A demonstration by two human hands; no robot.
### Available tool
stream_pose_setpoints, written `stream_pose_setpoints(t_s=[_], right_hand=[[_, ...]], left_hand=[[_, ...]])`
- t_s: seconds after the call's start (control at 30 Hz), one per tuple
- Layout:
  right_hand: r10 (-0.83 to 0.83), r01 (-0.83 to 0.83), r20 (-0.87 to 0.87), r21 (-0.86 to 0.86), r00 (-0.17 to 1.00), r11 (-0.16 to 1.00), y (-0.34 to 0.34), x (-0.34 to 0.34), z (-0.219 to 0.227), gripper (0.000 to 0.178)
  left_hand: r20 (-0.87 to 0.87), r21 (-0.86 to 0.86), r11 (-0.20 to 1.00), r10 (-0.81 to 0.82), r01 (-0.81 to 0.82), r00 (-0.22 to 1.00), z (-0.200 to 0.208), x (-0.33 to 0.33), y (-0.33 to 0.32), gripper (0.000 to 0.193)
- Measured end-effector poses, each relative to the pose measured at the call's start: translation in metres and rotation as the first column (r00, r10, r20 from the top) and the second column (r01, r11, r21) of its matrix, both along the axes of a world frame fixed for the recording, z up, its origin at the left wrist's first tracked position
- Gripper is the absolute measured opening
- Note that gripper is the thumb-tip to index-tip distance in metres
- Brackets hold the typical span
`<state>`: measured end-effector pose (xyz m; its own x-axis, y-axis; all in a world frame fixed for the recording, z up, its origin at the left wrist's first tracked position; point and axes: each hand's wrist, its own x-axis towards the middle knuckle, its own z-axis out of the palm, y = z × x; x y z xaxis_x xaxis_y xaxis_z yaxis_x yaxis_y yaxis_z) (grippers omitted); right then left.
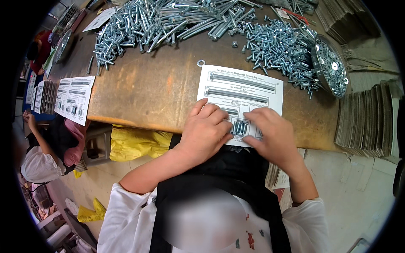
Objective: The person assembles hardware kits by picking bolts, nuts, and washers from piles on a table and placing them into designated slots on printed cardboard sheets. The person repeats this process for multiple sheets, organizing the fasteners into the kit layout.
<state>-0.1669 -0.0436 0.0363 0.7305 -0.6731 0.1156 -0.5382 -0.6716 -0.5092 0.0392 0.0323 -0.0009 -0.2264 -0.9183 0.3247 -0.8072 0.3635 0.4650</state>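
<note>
A white printed hardware card [276,96] lies on the table in front of me, with pictures of long bolts across its upper part. Several short bolts [239,127] show in a box on its lower part; I cannot tell whether they are real or printed. My left hand [206,128] rests on the card's lower left, fingers apart and bent over it, beside those bolts. To their right is my right hand [272,130], thumb and fingers spread around them with nothing visible between. Both hands partly cover the card's lower boxes.
A heap of long bolts [168,21] covers the table's far side, with short bolts [278,46] to its right. A metal bowl [344,69] of fasteners tilts beside stacked cardboard [365,120]. One washer [201,63] lies near the card. Another person [46,156] sits at left.
</note>
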Motion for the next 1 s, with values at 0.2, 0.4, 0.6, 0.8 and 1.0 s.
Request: stream_pose_setpoints(t_s=[0.2, 0.4, 0.6, 0.8, 1.0], right_hand=[[-0.004, 0.004, 0.026, -0.007, 1.0, 1.0, 0.013, 0.007, -0.023, 0.037], [0.002, -0.002, 0.033, 0.0, 0.999, 1.0, 0.009, 0.005, -0.025, 0.035], [-0.339, 0.338, 0.076, 0.028, 0.938, 0.941, -0.055, -0.026, 0.003, 0.035], [-0.331, 0.326, 0.018, 0.127, 0.944, 0.937, -0.117, -0.052, -0.042, 0.021], [-0.351, 0.351, -0.02, 0.023, 0.936, 0.936, -0.113, -0.045, -0.042, 0.017]], left_hand=[[0.009, 0.015, 1.0, -0.011, 0.011, 1.0, -0.005, -0.002, 0.002, 0.021], [0.018, 0.044, 0.998, -0.042, 0.041, 0.999, -0.005, -0.004, -0.003, 0.021], [-0.087, -0.006, 0.995, 0.094, -0.095, 0.992, 0.009, 0.013, 0.012, 0.025], [-0.412, 0.361, 0.875, 0.459, -0.322, 0.787, -0.012, 0.038, 0.035, 0.017], [-0.319, 0.108, 0.967, 0.252, -0.23, 0.913, -0.005, 0.036, 0.04, 0.016]])
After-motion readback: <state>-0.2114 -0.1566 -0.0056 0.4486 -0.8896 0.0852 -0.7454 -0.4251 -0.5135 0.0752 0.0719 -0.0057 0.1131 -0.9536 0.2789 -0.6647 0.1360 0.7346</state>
